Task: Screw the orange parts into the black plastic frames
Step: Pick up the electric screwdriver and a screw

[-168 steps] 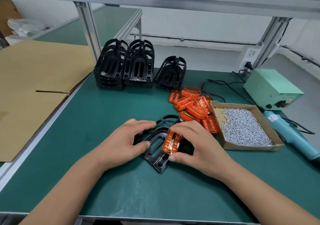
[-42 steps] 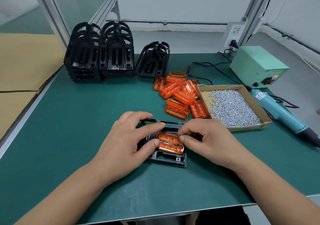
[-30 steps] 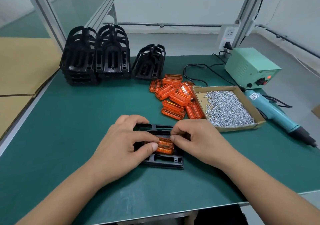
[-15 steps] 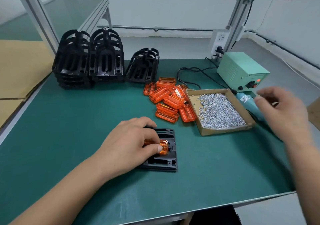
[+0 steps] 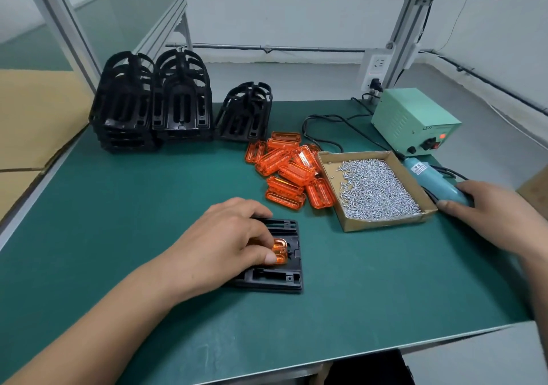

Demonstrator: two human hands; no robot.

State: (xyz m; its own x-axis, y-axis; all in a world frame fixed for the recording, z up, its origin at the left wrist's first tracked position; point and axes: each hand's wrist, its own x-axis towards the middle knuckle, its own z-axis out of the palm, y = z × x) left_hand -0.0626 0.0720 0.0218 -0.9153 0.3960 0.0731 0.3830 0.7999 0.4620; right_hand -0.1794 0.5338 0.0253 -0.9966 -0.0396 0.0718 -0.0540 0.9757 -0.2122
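Note:
A black plastic frame [image 5: 284, 277] lies flat on the green mat near the front. An orange part [image 5: 280, 251] sits in its middle opening. My left hand [image 5: 225, 245] covers most of the frame and presses on the orange part with fingertips and thumb. Over at the right, my right hand [image 5: 492, 215] curls around the blue electric screwdriver [image 5: 430, 180], which lies on the mat beside the screw box. A cardboard box of silver screws [image 5: 373, 188] stands between the two hands. Several loose orange parts [image 5: 287, 171] are heaped left of that box.
Stacks of black frames [image 5: 154, 108] stand at the back left, a smaller stack [image 5: 246, 111] beside them. A green power supply [image 5: 415, 120] with cables sits at the back right. Aluminium posts rise at both back corners. Brown cardboard [image 5: 35, 117] lies on the left bench.
My right hand left the frame, swung right past the screw box and closed on the blue screwdriver. My left hand stayed on the frame, holding the orange part in place.

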